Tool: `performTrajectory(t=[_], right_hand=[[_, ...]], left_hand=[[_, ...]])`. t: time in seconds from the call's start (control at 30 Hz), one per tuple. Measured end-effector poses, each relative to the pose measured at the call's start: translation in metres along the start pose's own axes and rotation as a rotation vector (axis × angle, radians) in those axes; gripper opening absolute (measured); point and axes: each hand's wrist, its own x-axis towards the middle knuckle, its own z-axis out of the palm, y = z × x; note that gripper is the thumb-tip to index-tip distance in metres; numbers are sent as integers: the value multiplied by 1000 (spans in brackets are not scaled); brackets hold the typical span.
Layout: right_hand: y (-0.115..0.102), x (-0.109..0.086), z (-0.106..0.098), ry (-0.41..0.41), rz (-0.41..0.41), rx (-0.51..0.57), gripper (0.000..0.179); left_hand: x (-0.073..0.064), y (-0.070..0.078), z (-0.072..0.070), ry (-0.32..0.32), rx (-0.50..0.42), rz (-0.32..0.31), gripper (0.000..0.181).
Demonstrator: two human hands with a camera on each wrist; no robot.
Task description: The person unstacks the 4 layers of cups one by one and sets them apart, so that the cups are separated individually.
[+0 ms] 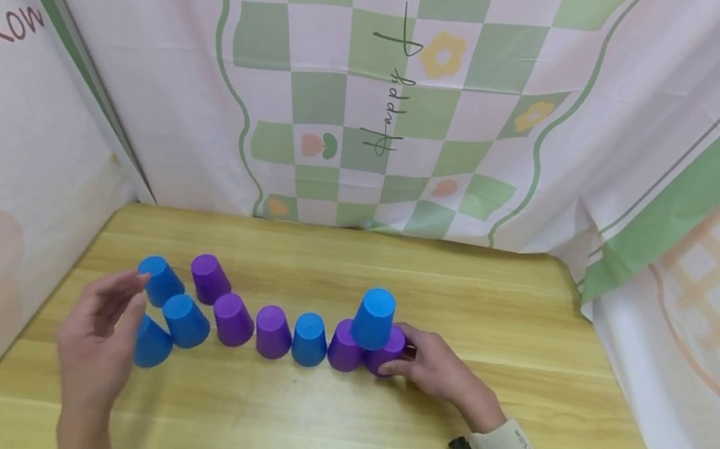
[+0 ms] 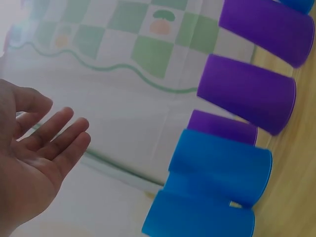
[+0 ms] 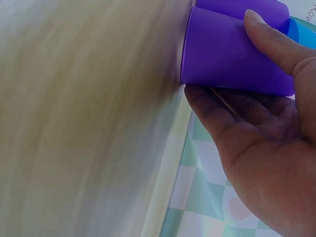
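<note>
At the right end of a row of upside-down cups, my right hand (image 1: 439,369) holds a purple cup (image 3: 227,52), thumb on its near side and fingers behind it. Against it stands another purple cup (image 1: 345,347). A blue cup (image 1: 374,318) sits upside down on top, bridging these two. My left hand (image 1: 96,347) is raised by the left end of the row with fingers loosely bent, holding nothing. It partly hides a blue cup (image 1: 152,345), and another blue cup (image 1: 160,282) stands just beyond the fingertips.
Between the hands the row continues with a blue cup (image 1: 186,322), two purple cups (image 1: 233,321) and one more blue cup (image 1: 310,341). Farther back stands a purple cup (image 1: 210,280). Printed curtains (image 1: 385,117) enclose the wooden table (image 1: 310,439) at its back and sides.
</note>
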Motion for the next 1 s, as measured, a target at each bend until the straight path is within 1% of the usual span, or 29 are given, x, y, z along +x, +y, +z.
performTrajectory(t=[0.07, 0.13, 0.3, 0.37, 0.43, 0.57, 0.63, 0.8, 1.0], right_hand=[[0, 0, 0, 0, -1, -1, 36], [0, 0, 0, -2, -1, 1, 36], [-1, 0, -1, -12, 2, 10, 36], [-1, 0, -1, -13, 4, 12, 36], [-1, 0, 0, -12, 4, 13, 36], [0, 0, 0, -8, -4, 15, 37], [0, 0, 0, -9, -8, 14, 36], [1, 0, -1, -12, -8, 11, 37], [0, -1, -1, -8, -14, 18, 38]], left_hand=[[-1, 2, 5, -28, -12, 20, 33], [-2, 5, 11, -53, -44, 44, 33], [-4, 12, 29, -124, -118, 130, 35], [-5, 16, 37, -157, -117, 148, 35], [-7, 20, 44, -198, -121, 130, 36], [-12, 24, 59, -290, -115, 26, 34], [-14, 24, 66, -328, -116, -4, 34], [-17, 25, 85, -406, -105, 0, 36], [-22, 30, 109, -517, -74, -25, 38]])
